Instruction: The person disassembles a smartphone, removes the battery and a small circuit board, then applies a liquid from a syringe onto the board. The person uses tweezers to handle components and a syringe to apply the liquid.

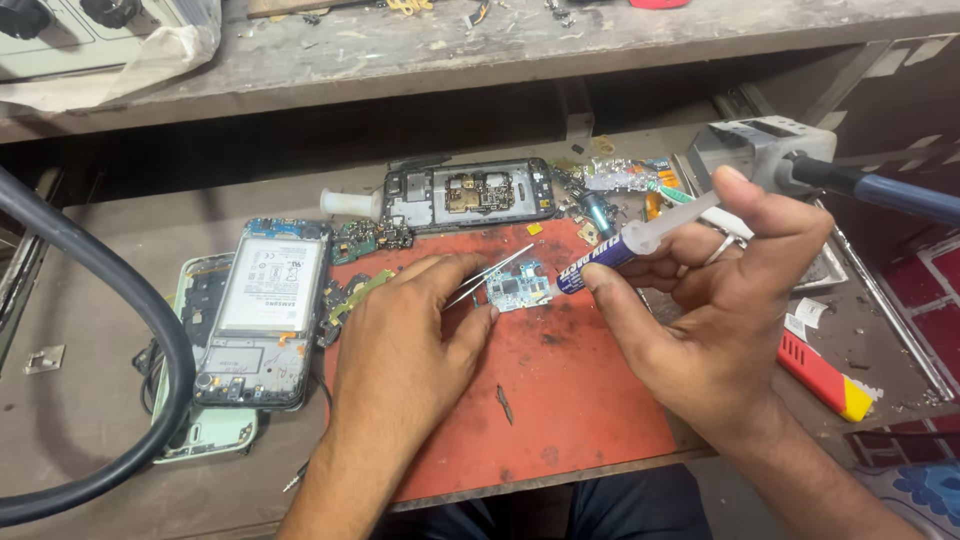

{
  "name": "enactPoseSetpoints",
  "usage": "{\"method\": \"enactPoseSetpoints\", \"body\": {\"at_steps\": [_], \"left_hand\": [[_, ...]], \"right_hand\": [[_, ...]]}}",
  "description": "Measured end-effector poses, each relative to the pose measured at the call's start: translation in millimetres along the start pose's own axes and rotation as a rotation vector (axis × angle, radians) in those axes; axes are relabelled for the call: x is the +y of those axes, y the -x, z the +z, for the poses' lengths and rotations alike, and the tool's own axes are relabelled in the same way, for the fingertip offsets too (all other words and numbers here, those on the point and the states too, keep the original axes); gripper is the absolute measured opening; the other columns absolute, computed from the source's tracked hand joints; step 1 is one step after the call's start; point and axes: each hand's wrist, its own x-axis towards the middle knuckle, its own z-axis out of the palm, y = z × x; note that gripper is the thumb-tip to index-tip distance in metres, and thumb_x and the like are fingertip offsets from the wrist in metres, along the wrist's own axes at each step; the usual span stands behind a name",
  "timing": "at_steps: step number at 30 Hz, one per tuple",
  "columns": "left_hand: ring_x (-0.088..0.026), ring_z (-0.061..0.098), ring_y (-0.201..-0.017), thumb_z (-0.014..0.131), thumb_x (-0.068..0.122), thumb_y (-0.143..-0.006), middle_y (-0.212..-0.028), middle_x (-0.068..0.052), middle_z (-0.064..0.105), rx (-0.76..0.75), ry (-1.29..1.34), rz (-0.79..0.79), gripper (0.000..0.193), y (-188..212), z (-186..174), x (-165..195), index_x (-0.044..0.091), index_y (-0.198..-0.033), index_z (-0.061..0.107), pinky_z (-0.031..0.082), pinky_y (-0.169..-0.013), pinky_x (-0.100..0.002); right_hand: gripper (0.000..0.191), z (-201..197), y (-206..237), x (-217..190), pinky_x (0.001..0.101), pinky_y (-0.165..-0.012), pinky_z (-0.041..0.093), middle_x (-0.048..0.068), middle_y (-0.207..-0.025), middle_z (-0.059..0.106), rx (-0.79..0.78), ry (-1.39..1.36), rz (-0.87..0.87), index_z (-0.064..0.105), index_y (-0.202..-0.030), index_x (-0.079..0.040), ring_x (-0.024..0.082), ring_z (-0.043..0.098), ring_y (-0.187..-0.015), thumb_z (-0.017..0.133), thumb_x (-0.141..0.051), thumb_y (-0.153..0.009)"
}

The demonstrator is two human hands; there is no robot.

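A small blue circuit board [518, 287] lies near the back middle of a red mat [560, 400], which covers the centre of the dusty surface [90, 400]. The mat's front edge runs close to the surface's near edge; its front half is bare apart from one small dark scrap [505, 404], so there is open room there. The back and sides are crowded: an opened phone with its battery showing [262, 310] lies just off the mat's left edge, a black phone frame [470, 193] sits at the mat's back edge, and loose small parts [610, 190] lie near its back right corner. A thick black hose [130, 300] curves across the left side. A red and yellow tool [825, 377] lies to the right, beside the right forearm.

The left hand [405, 335] rests palm down on the mat, its grip narrow, pinching metal tweezers [490, 275] whose tips reach the board's left edge. The right hand [730, 300] is raised above the mat's right edge, fingers wrapped around a syringe [625, 247], thumb on the plunger, the nozzle slanting down to the board's right edge.
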Motion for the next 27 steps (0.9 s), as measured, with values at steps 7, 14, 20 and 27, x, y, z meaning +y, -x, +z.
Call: {"method": "enactPoseSetpoints", "body": {"at_steps": [7,14,20,27], "left_hand": [[-0.03,0.072,-0.081,0.077,0.015,-0.076,-0.101,-0.01,0.077,0.008,0.008,0.008,0.039,0.7,0.9,-1.3,0.01,-0.114,0.075,0.054,-0.078,-0.042],[-0.03,0.072,-0.082,0.078,0.016,-0.075,-0.096,-0.01,0.077,0.014,0.025,0.015,0.04,0.9,3.0,-4.6,0.014,-0.115,0.076,0.054,-0.079,-0.042],[-0.03,0.072,-0.084,0.079,0.017,-0.075,-0.096,-0.01,0.077,0.03,0.009,0.034,0.039,0.1,2.8,-4.9,0.013,-0.113,0.076,0.054,-0.079,-0.043],[-0.03,0.072,-0.08,0.078,0.017,-0.075,-0.096,-0.01,0.077,0.015,0.026,0.007,0.04,0.5,2.9,-2.9,0.013,-0.115,0.076,0.055,-0.077,-0.042]], "right_hand": [[0.073,0.7,1.4,-1.7,0.0299,-0.083,0.068,0.023,-0.116,0.063,-0.02,-0.031,0.016,0.015,-0.138,-0.012,0.02,0.074,-0.096,0.066,0.018,-0.095],[0.074,0.9,0.5,-1.9,0.0295,-0.082,0.066,0.023,-0.117,0.063,-0.025,0.001,-0.024,0.015,-0.139,-0.013,0.02,0.073,-0.096,0.067,0.018,-0.095],[0.075,0.1,-0.5,-1.1,0.0299,-0.082,0.066,0.022,-0.114,0.063,-0.018,0.019,-0.011,0.016,-0.138,-0.013,0.019,0.072,-0.096,0.068,0.017,-0.095],[0.075,-1.4,1.6,1.0,0.0313,-0.086,0.067,0.022,-0.116,0.061,-0.004,0.026,-0.036,0.016,-0.139,-0.013,0.018,0.072,-0.093,0.069,0.017,-0.094]]}}
